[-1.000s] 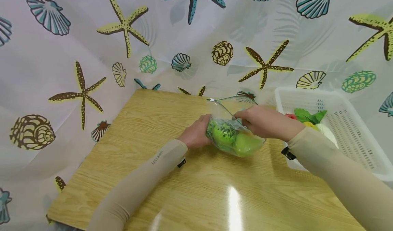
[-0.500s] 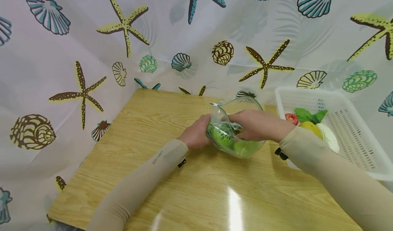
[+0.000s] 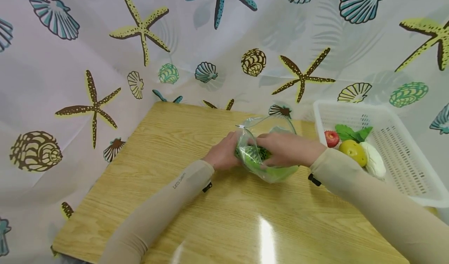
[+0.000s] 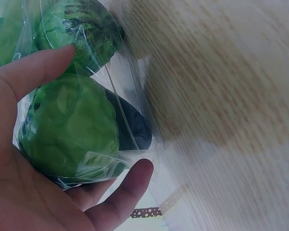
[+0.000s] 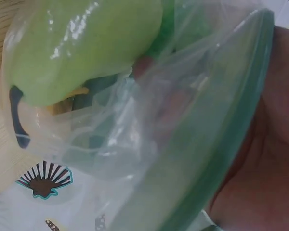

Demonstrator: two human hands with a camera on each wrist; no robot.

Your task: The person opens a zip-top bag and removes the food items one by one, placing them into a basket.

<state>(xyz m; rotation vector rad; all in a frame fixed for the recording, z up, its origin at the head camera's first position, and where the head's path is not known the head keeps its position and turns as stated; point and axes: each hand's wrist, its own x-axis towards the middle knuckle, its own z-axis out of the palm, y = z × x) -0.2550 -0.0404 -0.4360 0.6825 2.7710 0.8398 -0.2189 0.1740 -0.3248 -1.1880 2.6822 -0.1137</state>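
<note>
A clear zip bag point(image 3: 268, 176) with a green rim stands on the table, its mouth open. Inside are lumpy green, dark-speckled pieces of produce point(image 4: 70, 125), a dark rounded thing point(image 4: 135, 126) and a pale green pear point(image 5: 86, 43) with a black stem. My left hand point(image 3: 222, 153) grips the bag's left side, thumb and fingers curved round a green lump through the plastic. My right hand point(image 3: 282, 149) reaches through the mouth, its fingers among the green pieces. Through cloudy plastic in the right wrist view, a fingertip point(image 5: 143, 67) shows near the pear; its hold is hidden.
A white perforated basket point(image 3: 414, 151) stands right of the bag. It holds a red apple point(image 3: 331, 138), green leaves point(image 3: 352, 133), a yellow fruit point(image 3: 352, 151) and a white piece point(image 3: 374, 160). Behind the wooden table point(image 3: 158, 147) hangs a patterned curtain point(image 3: 224, 41).
My right hand has moved from the bag's right rim leftward and deeper into its mouth. The rim has shifted and widened around it. My left hand keeps its place on the bag.
</note>
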